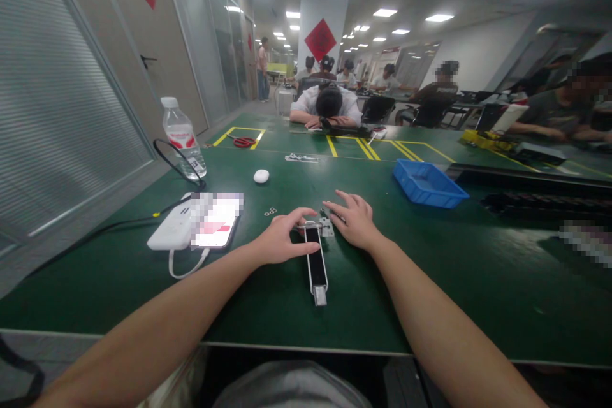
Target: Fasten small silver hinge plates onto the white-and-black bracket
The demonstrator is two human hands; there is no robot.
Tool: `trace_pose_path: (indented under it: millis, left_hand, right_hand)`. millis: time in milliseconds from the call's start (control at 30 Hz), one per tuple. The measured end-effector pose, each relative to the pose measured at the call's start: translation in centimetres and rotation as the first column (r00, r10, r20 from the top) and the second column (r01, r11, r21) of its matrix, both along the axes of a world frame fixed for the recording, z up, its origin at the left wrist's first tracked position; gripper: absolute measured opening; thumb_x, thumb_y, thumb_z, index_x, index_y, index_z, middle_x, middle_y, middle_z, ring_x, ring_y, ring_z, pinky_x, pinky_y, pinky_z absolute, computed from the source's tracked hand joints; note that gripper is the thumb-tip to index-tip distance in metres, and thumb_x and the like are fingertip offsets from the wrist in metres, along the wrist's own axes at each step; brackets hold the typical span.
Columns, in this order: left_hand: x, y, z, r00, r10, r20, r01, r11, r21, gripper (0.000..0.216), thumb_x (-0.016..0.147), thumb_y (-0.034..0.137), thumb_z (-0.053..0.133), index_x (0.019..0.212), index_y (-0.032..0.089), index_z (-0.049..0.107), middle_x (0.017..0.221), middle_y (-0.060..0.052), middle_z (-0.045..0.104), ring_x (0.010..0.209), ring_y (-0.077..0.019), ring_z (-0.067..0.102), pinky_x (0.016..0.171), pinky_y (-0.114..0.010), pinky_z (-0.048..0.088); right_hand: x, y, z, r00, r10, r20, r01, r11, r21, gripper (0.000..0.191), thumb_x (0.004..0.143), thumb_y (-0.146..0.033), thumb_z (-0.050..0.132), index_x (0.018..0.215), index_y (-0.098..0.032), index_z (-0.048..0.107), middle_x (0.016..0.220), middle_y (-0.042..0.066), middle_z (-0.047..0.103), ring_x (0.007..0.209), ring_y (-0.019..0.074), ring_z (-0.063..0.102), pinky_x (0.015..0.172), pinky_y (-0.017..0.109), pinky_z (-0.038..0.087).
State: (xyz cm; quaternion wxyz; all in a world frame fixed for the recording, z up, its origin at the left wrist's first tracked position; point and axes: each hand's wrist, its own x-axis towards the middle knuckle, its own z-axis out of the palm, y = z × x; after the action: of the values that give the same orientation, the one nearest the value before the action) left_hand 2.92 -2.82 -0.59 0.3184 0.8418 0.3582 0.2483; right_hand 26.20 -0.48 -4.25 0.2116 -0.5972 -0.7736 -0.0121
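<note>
A long, narrow device (316,268) with a black face, white edges and a metal end piece lies on the green table, pointing toward me. My left hand (285,239) grips its far end, the thumb over the black face and the index finger curved past the top. Just beside that end is a small metal plate with holes (327,227), partly covered. My right hand (354,220) rests to the right of the plate, fingers apart, fingertips close to some tiny dark screws (322,212). Several small metal rings (271,211) lie left of my left hand.
On the left are a white power bank (169,223), a lit phone (220,223), cables and a water bottle (184,140). A white earbud case (261,176) sits ahead. A blue tray (428,183) stands right. Across the table a person (329,105) leans head down.
</note>
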Motion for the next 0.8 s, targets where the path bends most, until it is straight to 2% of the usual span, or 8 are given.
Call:
trace_pose_path:
  millis: [133,367,533,600,667,800]
  left_hand:
    - [0.1,0.0,-0.1,1.0,0.001,-0.007,-0.001,1.0,0.003,0.06,0.075,0.046,0.065,0.126,0.021,0.046,0.102,-0.006,0.061,0.099,-0.0241,0.058,0.089,-0.039,0.045]
    - [0.1,0.1,-0.2,1.0,0.008,-0.016,-0.008,1.0,-0.01,0.061,0.075,0.044,0.066,0.127,0.02,0.046,0.102,-0.007,0.062,0.1,-0.0258,0.058,0.089,-0.041,0.044]
    - [0.1,0.0,0.2,1.0,0.015,-0.023,-0.015,1.0,-0.019,0.059,0.075,0.041,0.067,0.126,0.02,0.046,0.101,-0.007,0.062,0.1,-0.0261,0.058,0.09,-0.041,0.044]
    - [0.1,0.0,0.2,1.0,0.012,-0.021,-0.012,1.0,-0.016,0.059,0.075,0.042,0.067,0.126,0.02,0.046,0.102,-0.007,0.062,0.1,-0.0262,0.057,0.09,-0.042,0.044]
    - [0.0,0.0,0.1,1.0,0.008,-0.02,-0.008,1.0,-0.015,0.06,0.075,0.042,0.067,0.127,0.02,0.046,0.103,-0.008,0.062,0.101,-0.0264,0.057,0.09,-0.042,0.044]
    - [-0.1,0.1,-0.1,1.0,0.006,-0.015,-0.007,1.0,-0.013,0.06,0.076,0.043,0.066,0.128,0.021,0.046,0.105,-0.008,0.061,0.101,-0.0264,0.057,0.089,-0.042,0.044]
  right_hand:
    - [-0.1,0.1,0.0,1.0,0.002,0.026,-0.002,1.0,-0.011,0.03,0.087,-0.034,0.052,0.113,-0.038,0.066,0.143,0.004,0.042,0.128,0.0336,0.03,0.1,0.059,0.022]
    - [0.5,0.0,0.4,0.997,-0.002,-0.076,0.004,1.0,0.027,0.011,0.078,-0.033,0.065,0.082,-0.028,0.074,0.125,0.007,0.055,0.118,0.0304,0.041,0.096,0.052,0.032]
    - [0.3,-0.2,1.2,0.978,0.049,-0.204,-0.039,0.998,0.053,0.01,0.078,-0.026,0.062,0.078,-0.021,0.07,0.099,0.009,0.062,0.098,0.0242,0.052,0.087,0.042,0.041]
    - [0.1,-0.3,1.6,0.942,0.064,-0.33,-0.064,0.998,0.011,0.012,0.079,-0.027,0.059,0.08,-0.018,0.068,0.086,0.007,0.063,0.082,0.0196,0.055,0.077,0.036,0.045]
    - [-0.2,-0.5,2.0,0.868,0.068,-0.491,-0.113,0.992,-0.063,0.016,0.078,-0.03,0.058,0.082,-0.016,0.066,0.076,0.005,0.062,0.068,0.0157,0.055,0.067,0.031,0.046]
    - [-0.9,-1.0,2.4,0.699,0.089,-0.709,-0.239,0.964,-0.115,0.022,0.075,-0.035,0.06,0.085,-0.015,0.064,0.073,0.004,0.064,0.063,0.0137,0.057,0.061,0.028,0.047]
